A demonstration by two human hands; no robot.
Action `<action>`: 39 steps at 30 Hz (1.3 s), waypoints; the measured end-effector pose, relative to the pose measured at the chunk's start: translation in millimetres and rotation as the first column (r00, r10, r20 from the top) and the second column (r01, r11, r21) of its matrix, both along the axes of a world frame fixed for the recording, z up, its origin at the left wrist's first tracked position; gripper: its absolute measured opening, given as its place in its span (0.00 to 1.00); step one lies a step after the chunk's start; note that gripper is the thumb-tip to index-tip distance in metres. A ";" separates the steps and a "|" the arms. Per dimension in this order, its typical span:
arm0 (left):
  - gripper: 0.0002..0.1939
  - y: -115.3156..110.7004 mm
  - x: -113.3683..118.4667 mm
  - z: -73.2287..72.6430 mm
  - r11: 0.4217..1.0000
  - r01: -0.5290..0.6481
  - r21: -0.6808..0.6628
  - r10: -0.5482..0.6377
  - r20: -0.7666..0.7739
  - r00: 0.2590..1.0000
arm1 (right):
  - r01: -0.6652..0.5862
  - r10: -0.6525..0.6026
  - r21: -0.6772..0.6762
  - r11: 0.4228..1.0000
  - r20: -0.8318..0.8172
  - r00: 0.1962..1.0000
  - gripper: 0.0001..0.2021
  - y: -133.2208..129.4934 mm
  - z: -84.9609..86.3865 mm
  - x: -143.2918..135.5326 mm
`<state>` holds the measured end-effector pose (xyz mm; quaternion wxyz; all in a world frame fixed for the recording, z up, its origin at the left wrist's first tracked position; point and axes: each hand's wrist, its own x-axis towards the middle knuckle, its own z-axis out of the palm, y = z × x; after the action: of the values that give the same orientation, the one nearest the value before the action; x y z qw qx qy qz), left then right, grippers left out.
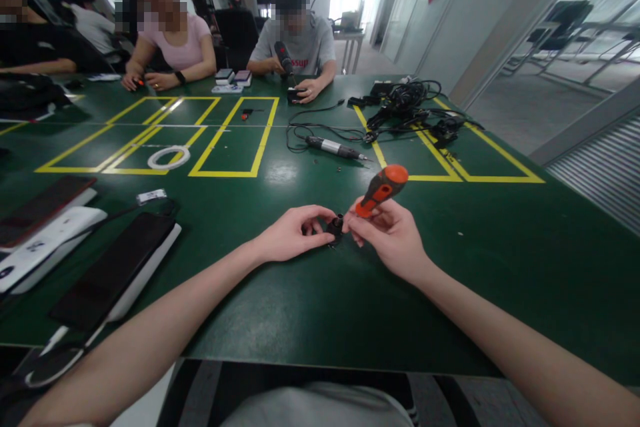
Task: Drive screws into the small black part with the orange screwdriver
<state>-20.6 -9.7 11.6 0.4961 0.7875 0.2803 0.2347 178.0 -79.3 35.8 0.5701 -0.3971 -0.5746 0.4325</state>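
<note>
Between the fingertips of my left hand [295, 233] is a small black part [335, 227], held low at the table's surface. An orange and black screwdriver [383, 190] is gripped in my right hand [393, 233], its handle tilted up to the right. The tool's lower end lies close to the black part; whether they touch cannot be made out. Past my hands, a black and silver pen-shaped tool [333, 147] with a cable lies on the green table [270, 320].
Black cables [405, 103] are heaped at the back right. A white ring [169, 157] lies on yellow tape outlines. Phones on white blocks, one a black phone [114, 270], stand at left. Across the table, a person in grey [295, 40] holds a drill; another wears pink [175, 47].
</note>
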 end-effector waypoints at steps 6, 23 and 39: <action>0.19 0.2 -0.7 0.7 1.000 0.010 -0.003 -0.010 -0.006 1.000 | 0.056 -0.062 0.071 0.996 0.086 0.994 0.17 0.6 3.1 2.2; 0.18 -0.9 -0.1 2.5 1.000 0.003 -0.021 -0.003 0.000 1.000 | 0.016 -0.018 0.088 0.996 0.020 1.000 0.17 4.7 -1.0 3.0; 0.19 -1.3 -0.1 2.9 1.000 0.009 -0.021 -0.009 -0.007 1.000 | -0.001 0.003 0.058 0.998 -0.032 0.999 0.16 2.9 -1.5 3.2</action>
<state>-20.7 -11.0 14.6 0.5043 0.7845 0.2809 0.2266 181.2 -76.4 34.3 0.5901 -0.3726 -0.5782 0.4226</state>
